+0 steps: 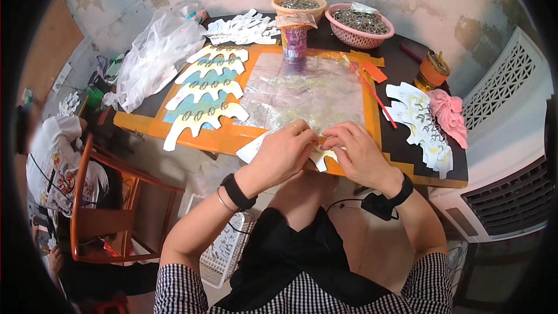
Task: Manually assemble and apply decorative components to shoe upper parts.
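Note:
At the table's front edge my left hand (286, 146) and my right hand (359, 150) meet, fingertips bent inward and close together. Below and between them shows a white scalloped cut-out piece (321, 164) with a yellow smear, mostly covered by my fingers. My left fingers close on this piece. The right fingertips pinch at its upper edge; any small part in them is hidden. Another white piece (251, 150) pokes out beside my left hand. To the left lie several scalloped pieces (203, 113) in rows, each carrying oval metal rings.
A clear plastic sheet (302, 90) covers the table's middle. Behind it stand a purple cup (294, 43), an orange basin (299, 4) and a pink basket (360, 26) of metal rings. A red pencil (378, 102), finished pieces (418, 128) and pink cloth (447, 117) lie right. A person (58, 157) sits left.

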`<control>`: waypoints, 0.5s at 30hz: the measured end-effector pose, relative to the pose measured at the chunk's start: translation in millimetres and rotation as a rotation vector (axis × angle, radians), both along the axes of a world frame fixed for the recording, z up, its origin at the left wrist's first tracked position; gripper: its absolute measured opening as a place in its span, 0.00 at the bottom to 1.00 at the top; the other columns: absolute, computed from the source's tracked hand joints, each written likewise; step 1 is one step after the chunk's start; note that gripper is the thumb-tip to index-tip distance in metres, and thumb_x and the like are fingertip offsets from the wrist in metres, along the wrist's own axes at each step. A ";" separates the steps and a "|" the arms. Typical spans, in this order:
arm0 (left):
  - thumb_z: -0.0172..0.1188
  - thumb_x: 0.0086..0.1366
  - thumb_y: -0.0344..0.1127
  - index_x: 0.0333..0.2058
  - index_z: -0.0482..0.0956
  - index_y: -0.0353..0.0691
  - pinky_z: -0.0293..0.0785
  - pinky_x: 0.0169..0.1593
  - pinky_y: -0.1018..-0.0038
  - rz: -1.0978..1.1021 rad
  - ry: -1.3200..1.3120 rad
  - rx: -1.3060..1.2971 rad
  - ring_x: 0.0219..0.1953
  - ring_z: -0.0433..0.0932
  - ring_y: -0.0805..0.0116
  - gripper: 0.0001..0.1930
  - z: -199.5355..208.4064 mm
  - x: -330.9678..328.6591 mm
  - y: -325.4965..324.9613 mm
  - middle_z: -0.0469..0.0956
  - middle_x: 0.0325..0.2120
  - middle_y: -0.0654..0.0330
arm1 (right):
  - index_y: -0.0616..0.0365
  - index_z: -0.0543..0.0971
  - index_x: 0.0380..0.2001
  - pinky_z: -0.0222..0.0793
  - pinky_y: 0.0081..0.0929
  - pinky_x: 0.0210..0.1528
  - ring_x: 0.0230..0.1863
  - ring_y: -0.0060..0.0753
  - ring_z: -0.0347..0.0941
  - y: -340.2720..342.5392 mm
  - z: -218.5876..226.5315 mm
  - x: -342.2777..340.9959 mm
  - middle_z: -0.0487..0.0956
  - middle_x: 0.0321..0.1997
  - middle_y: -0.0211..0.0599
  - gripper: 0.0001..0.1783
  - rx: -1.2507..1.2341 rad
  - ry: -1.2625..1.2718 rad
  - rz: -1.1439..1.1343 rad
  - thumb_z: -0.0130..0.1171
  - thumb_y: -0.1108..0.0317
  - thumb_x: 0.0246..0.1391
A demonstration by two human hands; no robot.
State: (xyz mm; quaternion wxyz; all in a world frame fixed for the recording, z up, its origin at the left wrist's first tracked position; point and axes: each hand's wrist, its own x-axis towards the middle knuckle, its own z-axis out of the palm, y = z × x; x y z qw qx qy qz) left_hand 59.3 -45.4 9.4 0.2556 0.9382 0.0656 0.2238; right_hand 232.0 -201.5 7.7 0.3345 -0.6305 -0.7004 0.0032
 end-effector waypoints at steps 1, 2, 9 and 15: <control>0.60 0.64 0.27 0.42 0.82 0.40 0.79 0.44 0.61 -0.046 0.107 0.038 0.41 0.81 0.48 0.09 5.2 4.4 3.9 0.78 0.40 0.53 | 0.60 0.74 0.52 0.64 0.40 0.58 0.54 0.40 0.71 -0.8 0.1 -0.1 0.81 0.43 0.33 0.20 0.001 -0.002 -0.004 0.52 0.80 0.54; 0.58 0.65 0.29 0.39 0.83 0.39 0.79 0.44 0.60 -0.045 0.101 0.014 0.41 0.81 0.48 0.07 7.7 8.0 4.5 0.78 0.40 0.53 | 0.60 0.74 0.50 0.63 0.40 0.58 0.54 0.40 0.71 -1.4 0.1 -0.3 0.81 0.44 0.33 0.20 0.003 -0.003 -0.009 0.51 0.80 0.53; 0.59 0.62 0.31 0.37 0.85 0.39 0.78 0.46 0.58 -0.061 0.236 0.009 0.39 0.82 0.49 0.07 19.0 18.8 15.7 0.80 0.38 0.53 | 0.60 0.74 0.46 0.63 0.41 0.57 0.53 0.40 0.71 -5.2 0.6 -2.6 0.81 0.45 0.35 0.17 -0.022 0.047 -0.040 0.51 0.81 0.51; 0.63 0.61 0.36 0.34 0.85 0.40 0.78 0.43 0.58 -0.073 0.232 0.067 0.36 0.82 0.48 0.07 14.7 21.9 14.6 0.80 0.38 0.54 | 0.59 0.74 0.46 0.62 0.41 0.58 0.53 0.41 0.71 -7.6 -1.6 -3.4 0.80 0.44 0.34 0.18 -0.002 0.053 -0.025 0.51 0.81 0.50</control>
